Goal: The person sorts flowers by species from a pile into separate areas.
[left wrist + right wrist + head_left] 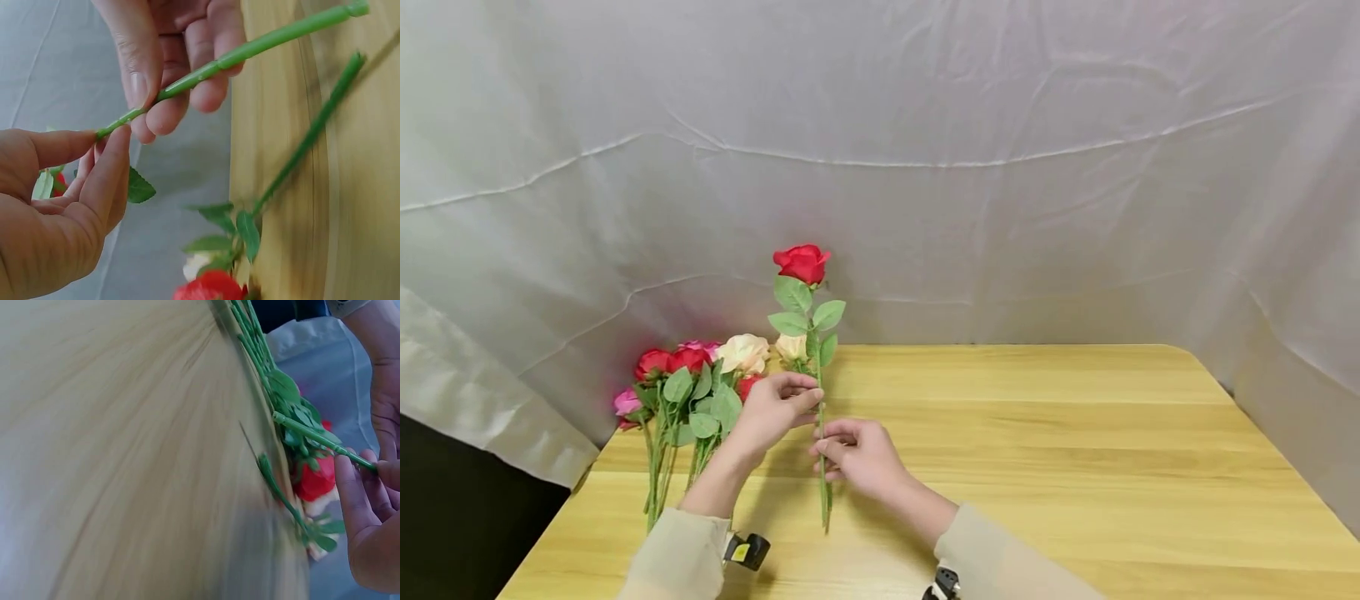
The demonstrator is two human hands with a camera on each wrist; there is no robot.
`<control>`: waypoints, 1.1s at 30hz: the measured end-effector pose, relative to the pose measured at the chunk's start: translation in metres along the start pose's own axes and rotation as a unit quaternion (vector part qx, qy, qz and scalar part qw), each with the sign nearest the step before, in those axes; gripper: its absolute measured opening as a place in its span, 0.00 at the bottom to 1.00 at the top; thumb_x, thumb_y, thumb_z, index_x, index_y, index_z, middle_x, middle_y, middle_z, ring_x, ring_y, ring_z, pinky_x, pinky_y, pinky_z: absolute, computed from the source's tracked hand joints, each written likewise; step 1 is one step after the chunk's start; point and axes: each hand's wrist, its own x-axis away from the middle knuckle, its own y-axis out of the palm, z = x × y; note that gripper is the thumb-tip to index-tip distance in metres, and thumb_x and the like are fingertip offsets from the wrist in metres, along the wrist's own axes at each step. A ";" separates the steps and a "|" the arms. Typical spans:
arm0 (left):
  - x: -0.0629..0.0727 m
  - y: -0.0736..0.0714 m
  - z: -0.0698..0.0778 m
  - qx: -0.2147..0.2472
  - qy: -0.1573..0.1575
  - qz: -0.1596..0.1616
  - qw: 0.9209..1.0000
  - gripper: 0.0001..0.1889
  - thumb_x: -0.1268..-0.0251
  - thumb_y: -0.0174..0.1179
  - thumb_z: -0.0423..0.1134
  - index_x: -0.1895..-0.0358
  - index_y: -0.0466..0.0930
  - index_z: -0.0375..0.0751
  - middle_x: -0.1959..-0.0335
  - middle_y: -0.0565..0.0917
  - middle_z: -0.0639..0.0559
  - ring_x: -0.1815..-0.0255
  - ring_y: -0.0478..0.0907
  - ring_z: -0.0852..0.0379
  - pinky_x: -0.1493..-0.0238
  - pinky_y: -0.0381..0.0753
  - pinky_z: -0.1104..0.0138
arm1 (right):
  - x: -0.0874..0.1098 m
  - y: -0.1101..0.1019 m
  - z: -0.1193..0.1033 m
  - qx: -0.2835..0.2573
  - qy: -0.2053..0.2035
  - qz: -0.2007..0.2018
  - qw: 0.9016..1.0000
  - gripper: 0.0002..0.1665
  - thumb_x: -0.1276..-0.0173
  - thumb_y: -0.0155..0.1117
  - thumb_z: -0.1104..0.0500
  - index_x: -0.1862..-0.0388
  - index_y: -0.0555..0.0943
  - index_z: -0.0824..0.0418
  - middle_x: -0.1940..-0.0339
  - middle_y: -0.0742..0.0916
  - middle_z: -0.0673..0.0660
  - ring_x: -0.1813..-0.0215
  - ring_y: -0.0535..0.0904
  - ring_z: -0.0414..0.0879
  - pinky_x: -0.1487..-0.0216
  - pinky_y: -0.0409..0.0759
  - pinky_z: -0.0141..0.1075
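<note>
A red rose with green leaves stands upright over the table, held by its stem. My left hand pinches this stem below the leaves between thumb and fingers. Just lower down, my right hand also pinches it; the left wrist view has the right-hand fingers around the green stem, whose cut end sticks out past them. Behind the held rose is a cream rose, partly hidden by its leaves. A darker stem lies below the hands in the left wrist view.
At the left of the wooden table lies a bunch of red, pink and cream roses, stems toward me. My left forearm reaches across beside them. A grey-white cloth hangs behind the table's back edge.
</note>
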 end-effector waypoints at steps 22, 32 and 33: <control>0.001 0.026 -0.024 -0.316 0.077 0.099 0.941 0.09 0.33 0.63 0.37 0.54 0.83 0.37 0.63 0.85 0.50 0.65 0.82 0.53 0.65 0.82 0.59 | 0.066 -0.101 -0.026 0.059 -0.007 0.057 0.997 0.19 0.22 0.62 0.64 0.38 0.79 0.73 0.51 0.88 0.69 0.56 0.89 0.52 0.57 0.91 0.41; -0.007 0.018 -0.036 -0.407 0.003 0.015 0.913 0.11 0.31 0.64 0.42 0.65 0.75 0.38 0.79 0.73 0.50 0.78 0.72 0.53 0.79 0.69 0.63 | 0.103 -0.162 -0.036 0.079 -0.002 0.145 0.986 0.22 0.20 0.61 0.60 0.35 0.77 0.72 0.51 0.90 0.63 0.56 0.89 0.47 0.56 0.91 0.39; -0.009 0.018 -0.037 -0.412 -0.005 0.009 0.911 0.13 0.31 0.64 0.43 0.68 0.73 0.40 0.80 0.71 0.50 0.79 0.70 0.53 0.80 0.68 0.64 | 0.107 -0.168 -0.036 0.082 -0.003 0.152 0.985 0.23 0.20 0.62 0.59 0.34 0.77 0.72 0.52 0.90 0.61 0.56 0.89 0.46 0.56 0.91 0.39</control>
